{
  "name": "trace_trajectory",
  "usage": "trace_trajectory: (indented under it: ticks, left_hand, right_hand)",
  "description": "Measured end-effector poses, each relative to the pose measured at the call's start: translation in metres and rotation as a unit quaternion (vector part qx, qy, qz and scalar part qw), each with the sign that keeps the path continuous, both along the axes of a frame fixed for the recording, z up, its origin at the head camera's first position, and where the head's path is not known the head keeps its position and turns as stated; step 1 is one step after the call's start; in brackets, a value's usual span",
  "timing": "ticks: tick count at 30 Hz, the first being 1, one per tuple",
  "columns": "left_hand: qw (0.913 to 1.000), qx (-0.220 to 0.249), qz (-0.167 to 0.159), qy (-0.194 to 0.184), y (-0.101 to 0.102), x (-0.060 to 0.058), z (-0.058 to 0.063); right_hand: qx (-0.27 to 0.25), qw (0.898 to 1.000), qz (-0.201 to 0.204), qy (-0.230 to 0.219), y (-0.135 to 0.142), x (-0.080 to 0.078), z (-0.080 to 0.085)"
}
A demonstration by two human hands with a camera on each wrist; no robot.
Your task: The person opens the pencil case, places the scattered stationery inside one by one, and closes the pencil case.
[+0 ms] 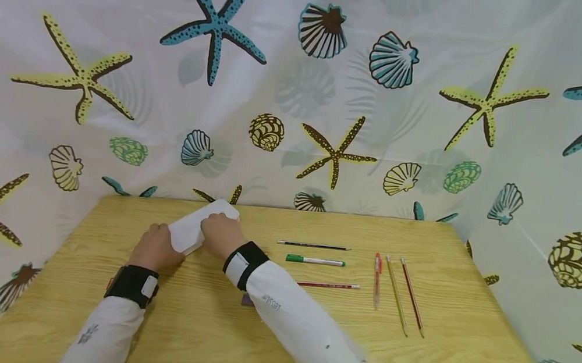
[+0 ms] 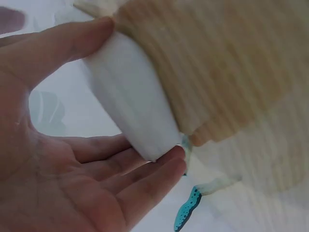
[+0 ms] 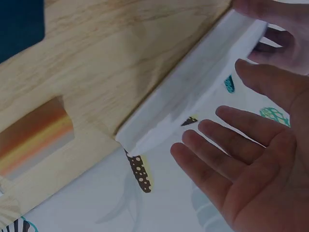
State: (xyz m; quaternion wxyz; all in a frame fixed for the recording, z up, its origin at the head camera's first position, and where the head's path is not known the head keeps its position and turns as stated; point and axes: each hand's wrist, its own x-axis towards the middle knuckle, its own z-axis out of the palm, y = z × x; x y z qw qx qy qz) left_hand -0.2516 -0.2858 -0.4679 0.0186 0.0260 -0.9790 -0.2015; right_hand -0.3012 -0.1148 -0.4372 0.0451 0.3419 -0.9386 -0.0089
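A long white case [image 1: 188,231] with rounded ends lies slantwise at the back left of the table. My left hand [image 1: 154,248] grips its near end; in the left wrist view the thumb is on one side of the white case [image 2: 133,92] and the fingers are on the other. The right hand [image 1: 223,234] is at the far end, overlapping the case in the head view. In the right wrist view its fingers [image 3: 231,157] are extended and spread beside the white case [image 3: 188,72], with the thumb tip close to its edge.
Right of the hands lie a dark pencil [image 1: 313,245], a green marker [image 1: 317,260], a red pencil [image 1: 333,285], a red pen [image 1: 377,283], a yellow pencil [image 1: 396,294] and another red pencil [image 1: 411,295]. A purple item [image 1: 247,300] is partly hidden by the right sleeve. Patterned cloth [image 1: 299,100] hangs behind the table.
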Motion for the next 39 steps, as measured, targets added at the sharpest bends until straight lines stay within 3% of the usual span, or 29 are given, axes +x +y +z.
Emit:
trace_trajectory:
  ticks: [7, 12, 16, 19, 29, 39]
  left_hand:
    - [0.9989, -0.005, 0.014, -0.045, 0.002, -0.006, 0.006]
    - [0.9982, -0.005, 0.02, -0.057, 0.001, -0.009, 0.008]
    - [0.9977, -0.006, 0.022, -0.064, 0.001, -0.009, 0.01]
    - [0.9975, -0.002, 0.022, -0.067, 0.001, -0.009, 0.01]
    - [0.9977, 0.013, 0.023, -0.063, 0.001, -0.009, 0.012]
    - [0.9969, 0.013, 0.033, -0.07, 0.002, -0.011, 0.013]
  right_hand:
    - [0.02, 1.0, -0.016, 0.018, -0.012, -0.006, -0.011]
    - [0.041, 0.996, -0.006, 0.083, -0.017, -0.004, -0.019]
    - [0.066, 0.987, 0.009, 0.146, -0.02, -0.001, -0.024]
    - [0.076, 0.982, 0.018, 0.169, -0.022, 0.0, -0.025]
    - [0.082, 0.987, 0.004, 0.14, -0.034, -0.003, -0.037]
    - [0.106, 0.979, -0.019, 0.173, -0.044, -0.001, -0.043]
